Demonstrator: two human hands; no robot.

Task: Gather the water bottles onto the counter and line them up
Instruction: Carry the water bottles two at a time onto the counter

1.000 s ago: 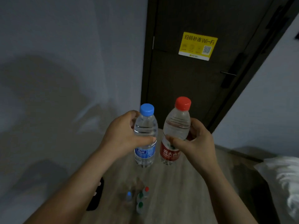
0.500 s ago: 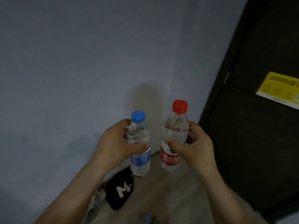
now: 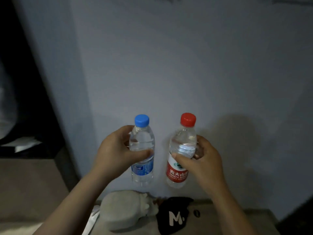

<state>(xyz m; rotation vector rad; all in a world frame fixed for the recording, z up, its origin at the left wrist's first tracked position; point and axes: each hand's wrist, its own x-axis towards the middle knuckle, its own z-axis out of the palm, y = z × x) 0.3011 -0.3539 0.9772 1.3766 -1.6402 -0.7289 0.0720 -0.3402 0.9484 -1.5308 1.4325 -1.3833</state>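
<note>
**Holding two water bottles up in front of the wall**

The left hand (image 3: 116, 150) wraps round the middle of the blue-capped water bottle (image 3: 142, 141). Its thumb lies across the front just above the blue label and its fingers curl behind. The bottle's shoulder and blue cap (image 3: 142, 120) rise above the fist, while the label and base hang below it.

The right hand (image 3: 203, 161) grips the red-capped water bottle (image 3: 183, 143) the same way, with the thumb across the front at the top edge of the red label. Its fingertips show through the clear plastic on the far side. The red cap (image 3: 188, 119) stands clear above the hand.

The blue-capped bottle is upright and the red-capped one leans a little, top to the right. They are side by side with a gap between them, both in the air and resting on nothing.

Behind them is a pale wall (image 3: 169, 65). Below them, on a dim surface (image 3: 245, 217), a pale soft bundle (image 3: 125, 211) lies just beside a black cap with a white M (image 3: 176, 216).
</note>
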